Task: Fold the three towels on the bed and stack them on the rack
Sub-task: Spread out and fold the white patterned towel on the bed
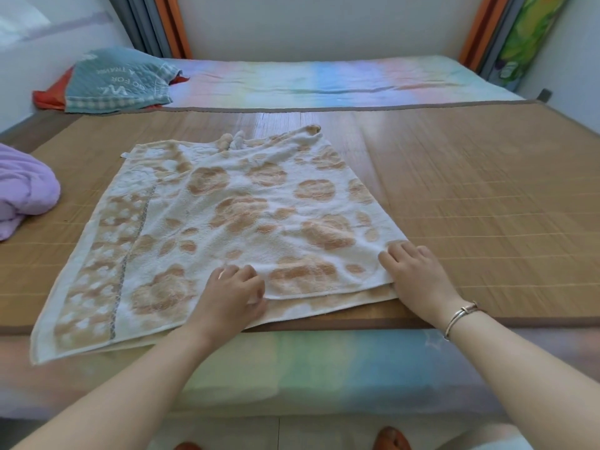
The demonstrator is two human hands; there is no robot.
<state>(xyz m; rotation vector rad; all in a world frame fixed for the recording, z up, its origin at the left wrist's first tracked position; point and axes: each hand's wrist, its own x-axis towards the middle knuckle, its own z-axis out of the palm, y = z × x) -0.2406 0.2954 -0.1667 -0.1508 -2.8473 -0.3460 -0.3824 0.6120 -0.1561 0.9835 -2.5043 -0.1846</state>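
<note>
A white towel with orange flower blotches (227, 219) lies folded over on the bamboo mat (470, 206) of the bed, its near edge at the mat's front. My left hand (233, 293) rests on the towel's near edge with fingers curled, pinching the upper layer. My right hand (418, 274), a bracelet on its wrist, lies flat on the towel's near right corner. A lilac towel (22, 190) is bunched at the left edge. A teal towel with white lettering (120, 81) lies crumpled at the back left. No rack is in view.
A pastel striped sheet (324, 81) covers the bed beyond and below the mat. Something red (48, 99) lies under the teal towel. Walls close in on both sides, and striped curtains (162, 24) hang at the back corners. My feet show on the floor below.
</note>
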